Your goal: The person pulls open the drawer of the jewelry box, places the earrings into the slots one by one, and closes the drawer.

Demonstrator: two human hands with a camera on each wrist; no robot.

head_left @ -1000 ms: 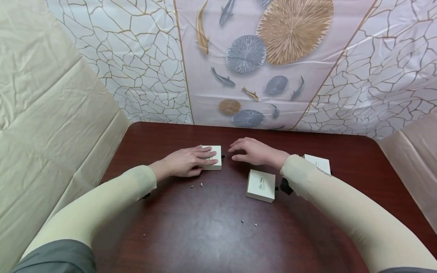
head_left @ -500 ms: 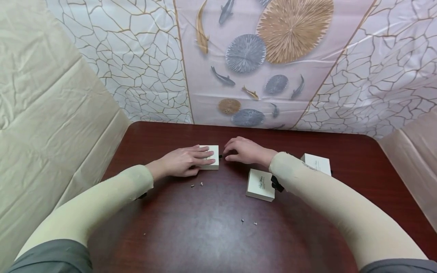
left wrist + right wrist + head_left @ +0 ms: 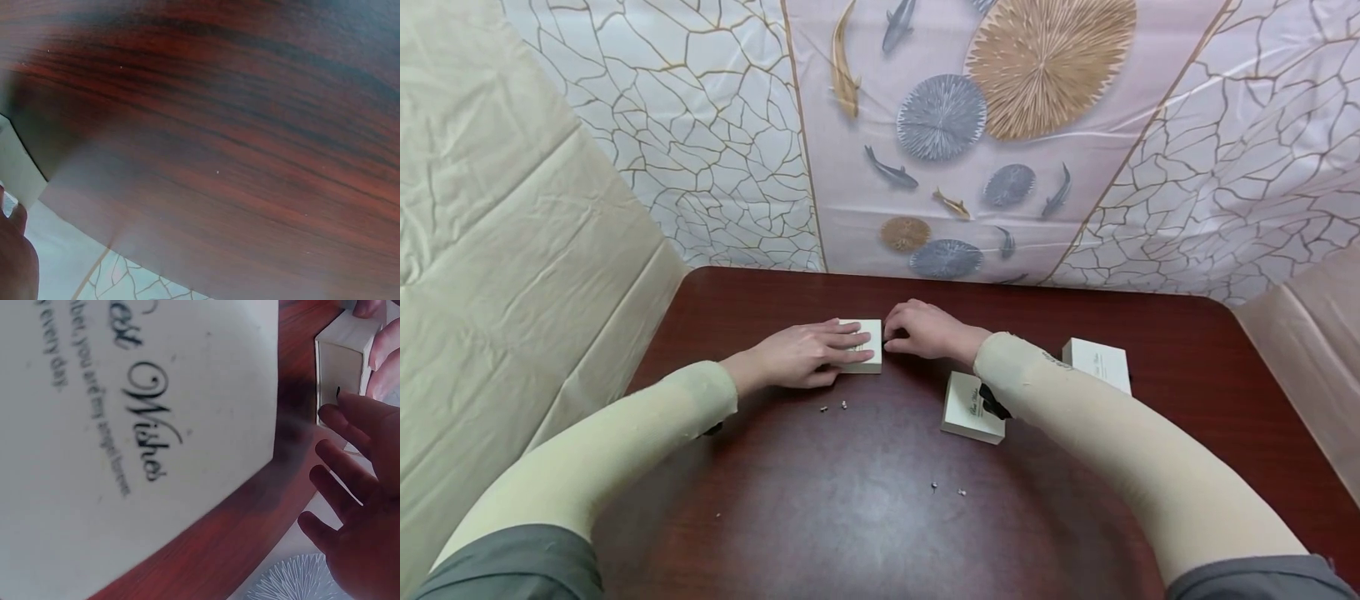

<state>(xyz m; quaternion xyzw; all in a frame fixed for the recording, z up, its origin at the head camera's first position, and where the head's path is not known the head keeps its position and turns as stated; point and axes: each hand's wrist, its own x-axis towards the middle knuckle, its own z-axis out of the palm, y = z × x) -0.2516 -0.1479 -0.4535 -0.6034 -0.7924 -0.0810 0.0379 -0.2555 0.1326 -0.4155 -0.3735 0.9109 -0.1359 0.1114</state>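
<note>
At the back of the table, my left hand (image 3: 805, 354) lies with straight fingers across the top of a small cream drawer box (image 3: 871, 346), its thumb along the near side. From the right comes my right hand (image 3: 925, 329), its thumb and index finger pinching the black ribbon tab (image 3: 338, 392) on the box's end face. The other fingers of that hand are spread in the right wrist view. A second cream box (image 3: 964, 412), printed "Best Wishes", lies under the right wrist and is partly hidden by its black strap (image 3: 995, 403).
A third cream box (image 3: 1099, 362) stands farther right, partly behind the right sleeve. Small shiny pieces lie in two pairs on the dark red table (image 3: 820, 500): one pair (image 3: 833, 407) before the left hand, another (image 3: 947, 489) nearer the front. Patterned cloth (image 3: 737, 167) hangs behind.
My right hand has moved left to the box's end and closed thumb and finger on the tab. My left hand and its box have shifted slightly left.
</note>
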